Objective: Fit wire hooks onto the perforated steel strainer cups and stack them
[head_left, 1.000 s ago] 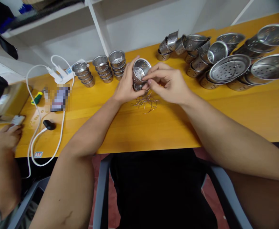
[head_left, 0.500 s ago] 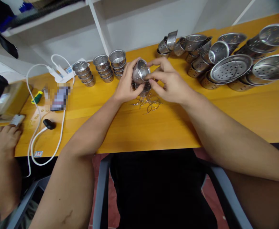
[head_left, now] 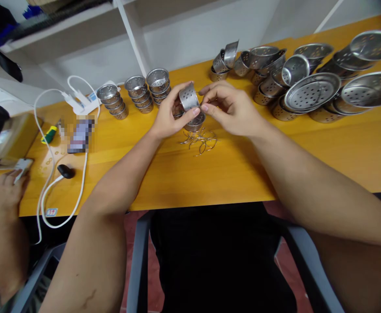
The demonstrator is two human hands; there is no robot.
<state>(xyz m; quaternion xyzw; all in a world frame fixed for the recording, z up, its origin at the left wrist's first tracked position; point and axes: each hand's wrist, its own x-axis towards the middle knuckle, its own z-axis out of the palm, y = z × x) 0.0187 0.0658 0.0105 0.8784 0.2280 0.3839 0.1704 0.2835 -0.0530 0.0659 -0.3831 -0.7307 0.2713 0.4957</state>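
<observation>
My left hand (head_left: pixel 170 116) is closed around a small perforated metal cup (head_left: pixel 188 97), tilted so its holed side faces me. At the cup's right edge, the thumb and fingers of my right hand (head_left: pixel 232 105) are pinched together; what lies between them is too small to make out. Just below the held cup stands another perforated cup (head_left: pixel 194 125) on the table, partly covered by my left hand. In front of it lies a loose tangle of thin curved metal wires (head_left: pixel 206 141).
Stacks of small perforated cups (head_left: pixel 136 90) stand to the left. Many larger perforated metal cups (head_left: pixel 311 93) crowd the right side. Further left are a power strip (head_left: pixel 86 104), white cables, a phone (head_left: pixel 80 135), a green-yellow tool (head_left: pixel 49 135) and another person's hand (head_left: pixel 6 189).
The held cup has turned, its open mouth no longer facing me and its perforated side now showing. My right fingers stay at its edge, curled more tightly.
</observation>
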